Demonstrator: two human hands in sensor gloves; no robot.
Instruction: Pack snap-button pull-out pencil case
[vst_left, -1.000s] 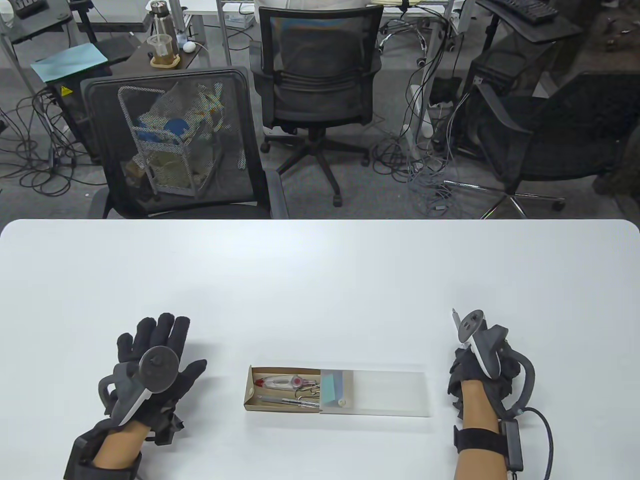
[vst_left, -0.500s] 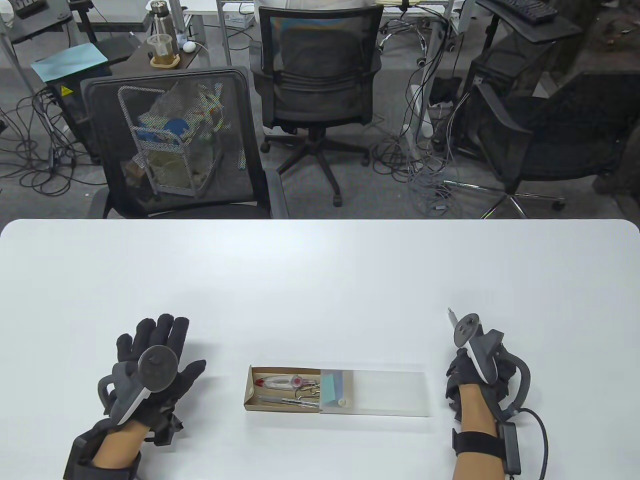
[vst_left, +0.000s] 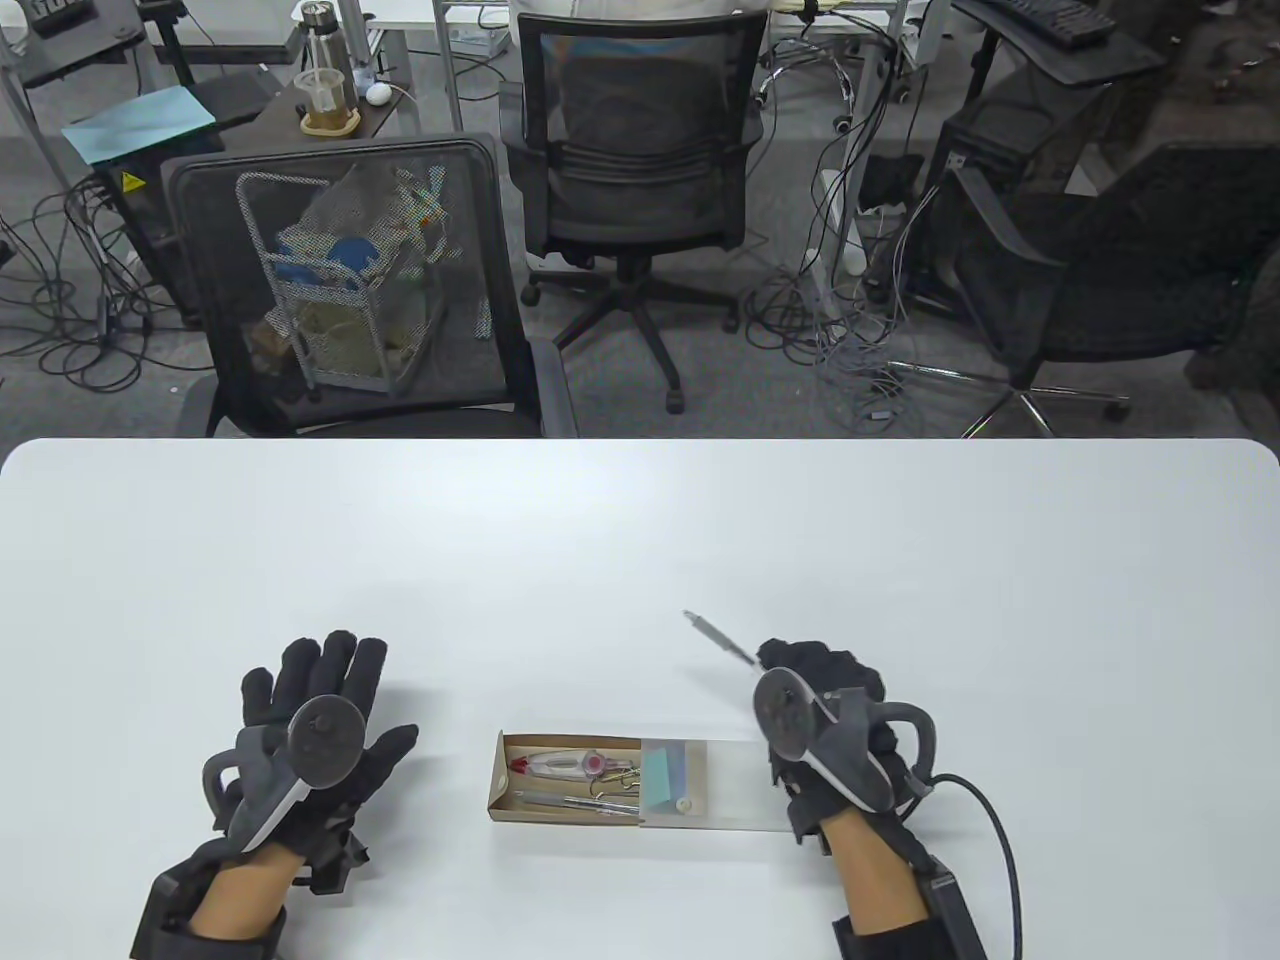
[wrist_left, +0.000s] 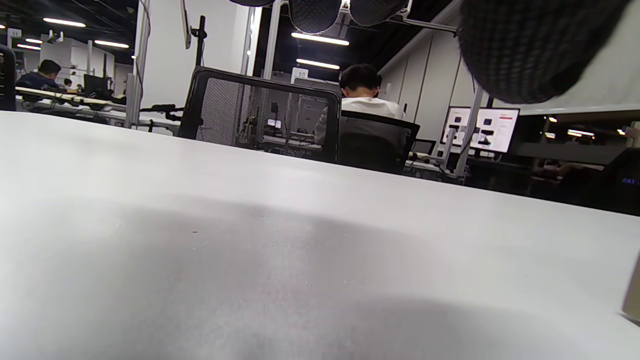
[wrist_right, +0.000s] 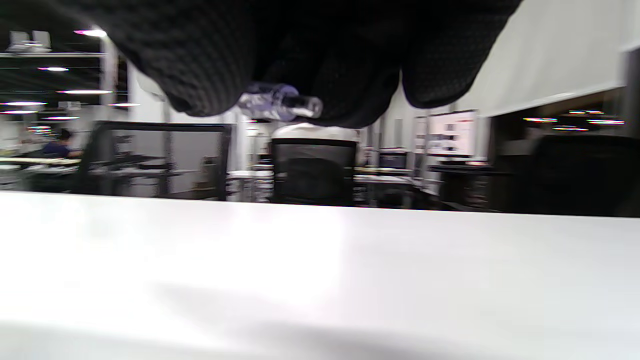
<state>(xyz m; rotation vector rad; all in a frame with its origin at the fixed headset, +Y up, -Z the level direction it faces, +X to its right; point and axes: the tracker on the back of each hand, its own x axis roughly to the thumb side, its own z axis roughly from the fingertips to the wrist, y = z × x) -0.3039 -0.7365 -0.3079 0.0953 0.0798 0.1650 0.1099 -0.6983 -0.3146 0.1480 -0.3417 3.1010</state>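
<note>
Right end of the clear sleeve (vst_left: 735, 785) covered by the right hand (vst_left: 835, 745) and its tracker; how far the sleeve runs beneath not visible. Right fingers hidden in the table view under the tracker, curled around a pen (vst_left: 718, 636) whose thin tip pokes out up and to the left, above the worktop (vst_left: 640, 540). In the blurred right wrist view, only a short pale stub of the pen (wrist_right: 280, 102) seen between dark gloved fingers (wrist_right: 200, 65); exact pinch hard to make out. Cardboard drawer (vst_left: 565, 778) pulled partway out of the sleeve to the left, lying near the front edge, between both hands. Inside, a red-and-white item, thin metal pieces and a teal block, too small to name surely; the part under the frosted plastic only dimly seen.

Left hand (vst_left: 320, 720) flat and spread, fingers apart, holding nothing, resting well left of the drawer. Left wrist view mostly bare worktop, fingertips (wrist_left: 530, 45) cut off at the top edge, a sliver of the case corner at the far right edge.

Wide open surface behind the case up to the far rim; narrower strip in front toward the near edge. Office chairs (vst_left: 630, 150) beyond the far rim, off the worktop.
</note>
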